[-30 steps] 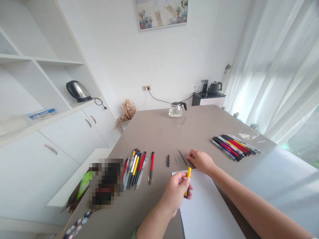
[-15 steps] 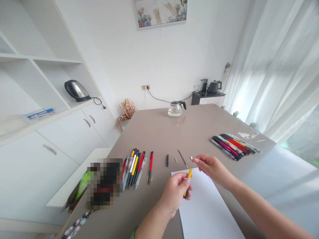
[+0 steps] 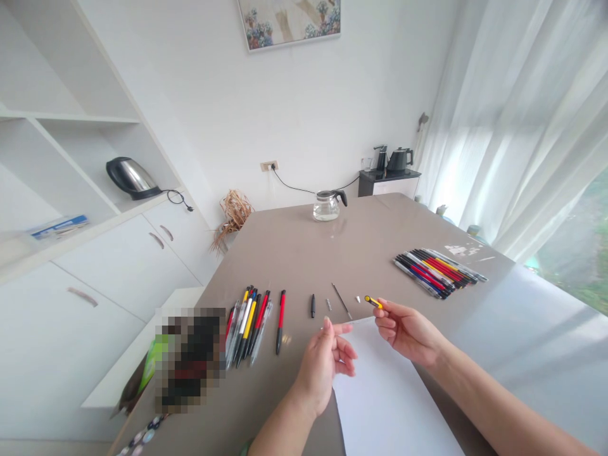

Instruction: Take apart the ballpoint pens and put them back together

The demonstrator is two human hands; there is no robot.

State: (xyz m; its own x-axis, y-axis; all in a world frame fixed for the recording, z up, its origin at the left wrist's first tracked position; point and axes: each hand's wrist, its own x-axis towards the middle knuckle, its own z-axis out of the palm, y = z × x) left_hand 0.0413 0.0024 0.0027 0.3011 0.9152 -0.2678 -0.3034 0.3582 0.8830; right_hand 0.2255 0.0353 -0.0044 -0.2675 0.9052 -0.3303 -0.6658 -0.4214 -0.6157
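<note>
My right hand grips a yellow pen barrel between thumb and fingers, its open end pointing left. My left hand is empty, fingers apart, over the left edge of the white paper. Beyond the hands, loose pen parts lie in a row on the table: a black grip piece, a small spring, a thin ink refill and a small white tip piece. Left of them lies a red and black pen.
Several pens lie side by side at the left, near a blurred dark pouch. Another row of pens is at the right. A glass pot stands at the table's far end.
The yellow barrel has passed from my left hand to my right, and my left hand has opened. The small white piece near my right fingertips now lies apart from them on the table.
</note>
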